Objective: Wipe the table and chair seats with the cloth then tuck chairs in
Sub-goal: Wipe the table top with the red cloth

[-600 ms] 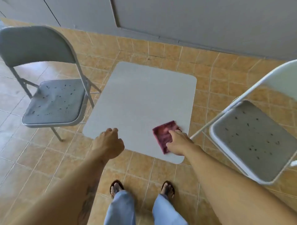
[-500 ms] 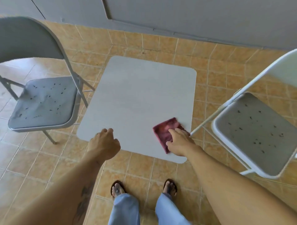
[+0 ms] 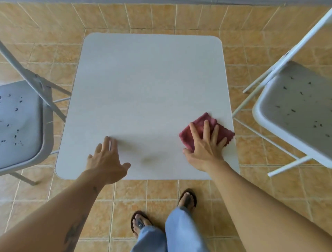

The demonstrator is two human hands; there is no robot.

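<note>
Right hand (image 3: 204,145) flat, fingers spread, pressing cloth (image 3: 206,132) at table (image 3: 152,81) right edge; left hand (image 3: 106,161) empty, fingers apart. Risk: cloth overshoots the edge.

Tan tiled floor (image 3: 161,16) seen from above.
Pale grout lines cross the glossy tiles; a grey wall base (image 3: 179,1) runs along the far edge.

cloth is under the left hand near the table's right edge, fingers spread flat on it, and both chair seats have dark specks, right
Not quite. The head view shows the cloth under the right hand, not the left. The left hand rests bare on the table. The rest holds: the cloth lies near the table's right edge, fingers spread flat on it, and both the left chair seat and right chair seat carry dark specks.
</note>
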